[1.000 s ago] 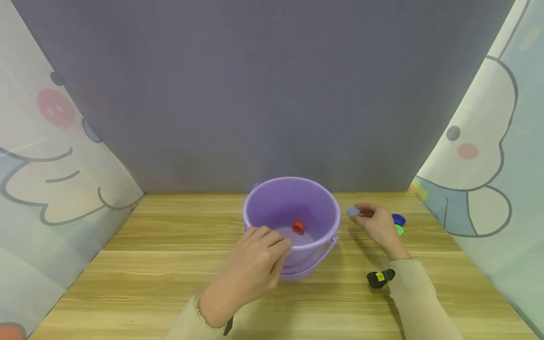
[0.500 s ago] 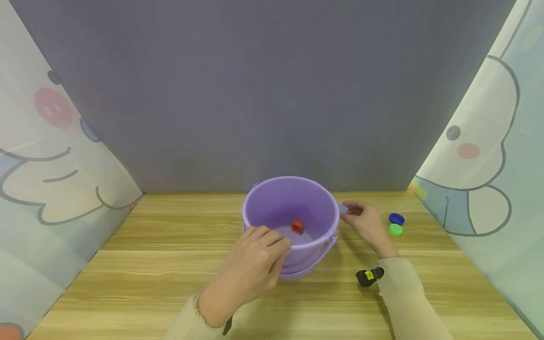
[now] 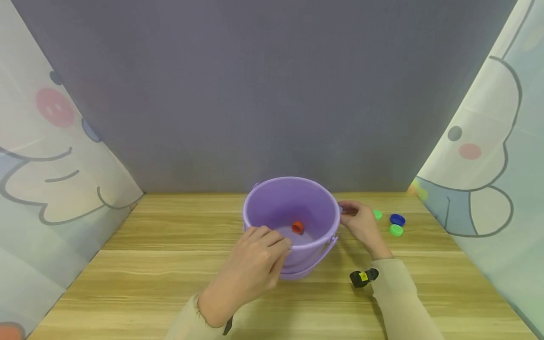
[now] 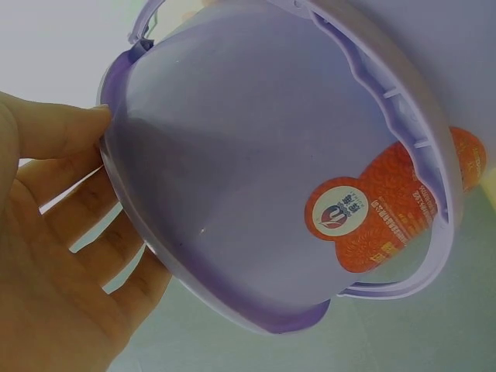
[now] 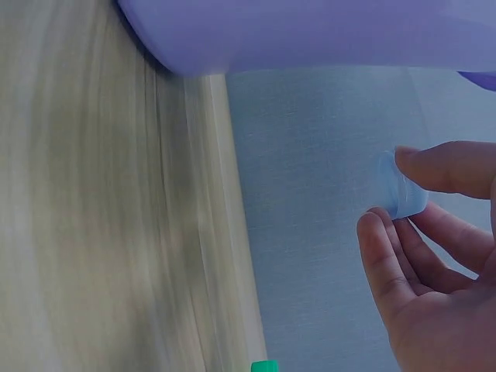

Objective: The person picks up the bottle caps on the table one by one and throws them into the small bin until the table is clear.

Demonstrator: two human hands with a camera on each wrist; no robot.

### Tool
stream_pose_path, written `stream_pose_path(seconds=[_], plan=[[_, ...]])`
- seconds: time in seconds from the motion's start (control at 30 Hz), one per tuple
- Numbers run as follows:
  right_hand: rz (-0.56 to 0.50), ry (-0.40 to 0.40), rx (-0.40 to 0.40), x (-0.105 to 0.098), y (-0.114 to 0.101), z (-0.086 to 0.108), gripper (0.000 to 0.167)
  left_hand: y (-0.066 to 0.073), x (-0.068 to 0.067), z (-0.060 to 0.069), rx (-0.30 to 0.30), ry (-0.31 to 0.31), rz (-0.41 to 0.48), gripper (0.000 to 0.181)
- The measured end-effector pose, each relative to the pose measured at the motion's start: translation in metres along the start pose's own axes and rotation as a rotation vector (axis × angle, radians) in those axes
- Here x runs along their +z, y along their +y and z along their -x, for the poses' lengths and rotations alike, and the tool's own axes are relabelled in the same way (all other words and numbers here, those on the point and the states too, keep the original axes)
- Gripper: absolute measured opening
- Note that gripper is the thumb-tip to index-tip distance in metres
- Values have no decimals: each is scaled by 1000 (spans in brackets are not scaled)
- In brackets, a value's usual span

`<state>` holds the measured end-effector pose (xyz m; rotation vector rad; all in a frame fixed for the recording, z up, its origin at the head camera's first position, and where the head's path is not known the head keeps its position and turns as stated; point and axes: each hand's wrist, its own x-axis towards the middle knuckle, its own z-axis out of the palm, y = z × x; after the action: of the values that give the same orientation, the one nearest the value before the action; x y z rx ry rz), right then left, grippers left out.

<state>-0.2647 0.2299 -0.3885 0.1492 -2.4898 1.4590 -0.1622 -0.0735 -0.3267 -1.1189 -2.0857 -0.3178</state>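
A purple bucket [image 3: 291,189] stands upright on the wooden table. My left hand [image 3: 250,264] holds its near rim, thumb on one side and fingers on the other, as the left wrist view shows. Inside the bucket lies an orange-red bottle cap [image 3: 298,227]. To the right of the bucket, my right hand [image 3: 362,226] pinches a translucent light-blue bottle cap [image 5: 401,186] between thumb and fingers. In the head view the bucket's rim mostly hides that cap. The right wrist view has it apart from the bucket wall.
Right of my right hand lie a dark blue cap [image 3: 397,219] and two green caps, one nearer [image 3: 396,230] and one farther back [image 3: 377,215]. The bucket's handle [image 3: 325,252] hangs down in front. A grey panel [image 3: 272,94] stands behind the table, with printed cloth on both sides.
My right hand has moved left with the light-blue cap, up to the bucket's right side. A green cap behind that hand has come into sight. My left hand stays on the rim.
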Motion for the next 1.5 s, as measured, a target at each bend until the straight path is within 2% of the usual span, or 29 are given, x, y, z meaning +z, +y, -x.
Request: stream_pose_path(seconds=[0.43, 0.8, 1.5], plan=[[16, 8, -13, -1, -11, 1, 44, -1, -1, 0, 5, 7, 4, 11], [16, 20, 9, -6, -24, 4, 47, -1, -1, 0, -5, -10, 15, 9], [46, 73, -66, -9, -38, 5, 43, -2, -1, 0, -3, -5, 10, 11]])
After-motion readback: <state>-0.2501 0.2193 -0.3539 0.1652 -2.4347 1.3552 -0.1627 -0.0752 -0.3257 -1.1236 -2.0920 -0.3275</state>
